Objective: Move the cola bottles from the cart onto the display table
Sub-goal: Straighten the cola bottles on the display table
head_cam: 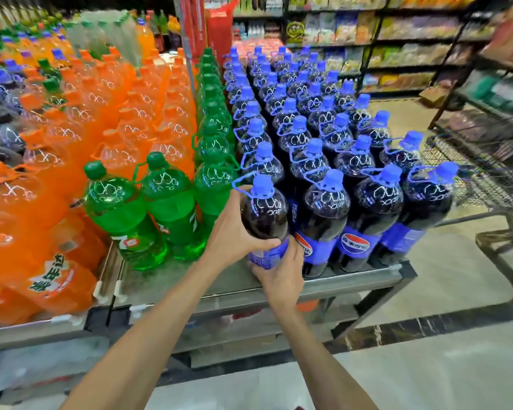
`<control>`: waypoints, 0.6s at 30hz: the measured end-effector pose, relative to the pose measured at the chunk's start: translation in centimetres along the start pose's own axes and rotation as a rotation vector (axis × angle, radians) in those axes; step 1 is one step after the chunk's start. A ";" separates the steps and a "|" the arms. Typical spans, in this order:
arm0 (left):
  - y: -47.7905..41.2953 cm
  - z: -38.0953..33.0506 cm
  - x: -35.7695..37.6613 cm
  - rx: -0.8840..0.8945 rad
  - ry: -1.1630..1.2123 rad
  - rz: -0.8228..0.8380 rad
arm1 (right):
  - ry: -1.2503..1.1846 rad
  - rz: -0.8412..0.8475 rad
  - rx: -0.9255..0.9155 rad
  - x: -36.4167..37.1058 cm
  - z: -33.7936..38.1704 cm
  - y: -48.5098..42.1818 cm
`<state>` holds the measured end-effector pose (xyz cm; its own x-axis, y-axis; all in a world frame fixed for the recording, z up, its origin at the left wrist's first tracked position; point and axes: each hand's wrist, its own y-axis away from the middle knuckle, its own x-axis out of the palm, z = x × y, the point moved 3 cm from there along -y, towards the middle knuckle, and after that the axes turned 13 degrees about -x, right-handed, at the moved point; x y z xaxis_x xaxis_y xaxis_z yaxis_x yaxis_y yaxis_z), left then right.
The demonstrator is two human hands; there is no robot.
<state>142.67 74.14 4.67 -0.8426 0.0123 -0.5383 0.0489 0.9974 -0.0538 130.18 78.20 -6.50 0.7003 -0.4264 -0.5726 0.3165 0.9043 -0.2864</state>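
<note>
Both hands held one cola bottle (264, 214) at the front left corner of the block of cola on the display table (353, 280). The left hand (230, 232) was curled around its dark, round shoulder. The right hand (279, 275) gripped it lower, over the blue label. The bottom of the bottle was hidden behind the right hand, so I cannot tell if it already stood on the metal top. The cart (486, 173), a wire basket, was at the right, well apart from it.

To do this step well, I think the bottle should go down straight, just beside the neighbour bottle (323, 220) and in line with the front row. Its label should be turned to the front like the others. The hands should let go only when the base sits flat.

The bottle was smooth, glossy plastic with a blue cap and a thin loop handle. The green bottles (160, 202) at its left had the same shape.
</note>
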 end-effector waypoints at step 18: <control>-1.4 0.2 1.2 -0.012 -0.068 0.108 | 0.001 -0.039 0.026 0.4 -0.8 0.8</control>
<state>141.67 72.74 3.90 -0.7943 0.1153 -0.5965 0.1307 0.9913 0.0176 130.16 78.74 -7.55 0.6866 -0.4615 -0.5618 0.3599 0.8871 -0.2889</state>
